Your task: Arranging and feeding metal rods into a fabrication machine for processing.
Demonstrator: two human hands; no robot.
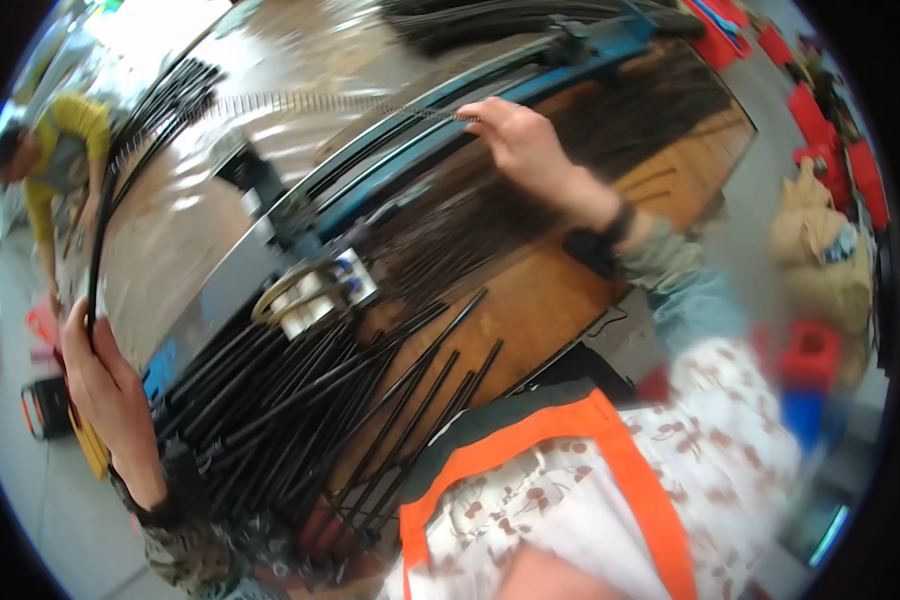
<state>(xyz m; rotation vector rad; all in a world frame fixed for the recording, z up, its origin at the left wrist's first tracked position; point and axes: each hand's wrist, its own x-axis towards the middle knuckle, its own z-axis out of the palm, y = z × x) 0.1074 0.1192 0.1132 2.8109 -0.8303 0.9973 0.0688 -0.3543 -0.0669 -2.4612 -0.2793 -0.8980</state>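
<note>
One left hand (100, 375) is closed around a long, thin black tube (105, 215) that arcs up left of the desk (530, 300). Many black rods (310, 400), too many to count, lie heaped on the desk's wooden top. One right hand (525, 135) pinches a coiled metal spring (350, 103) above them.

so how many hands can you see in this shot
2 clearly: the left hand grips a long black tube at the left; the right hand pinches a coiled spring up top. The co-worker's hands are blurred.
</note>
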